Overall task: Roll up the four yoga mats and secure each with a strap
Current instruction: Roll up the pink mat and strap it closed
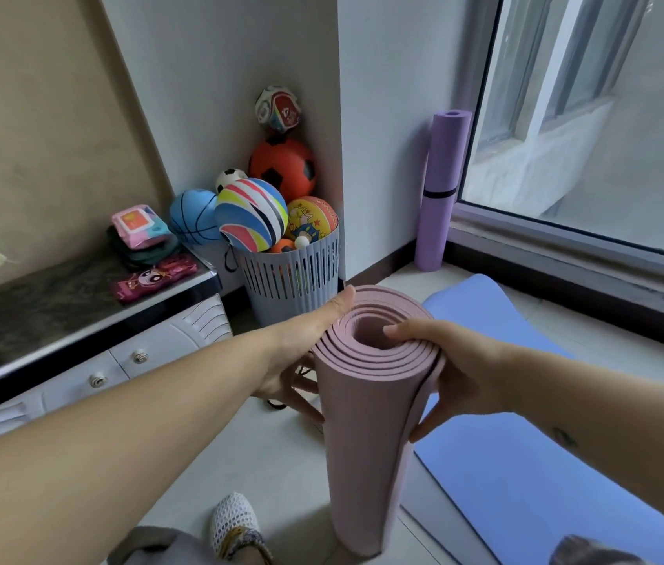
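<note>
The rolled pink mat (363,434) stands upright on the floor (273,462), and both hands hold it near its top end. The left hand (302,356) clasps the left side with the thumb along the rim. The right hand (461,369) grips the right side, its thumb hooked into the hollow core. Just to the right, a blue mat (526,491) lies flat. Farther back, a rolled purple mat (442,157) with a black strap (439,193) around it leans against the wall beside the window. A basket (293,283) of balls stands near a worktop (57,311).
</note>
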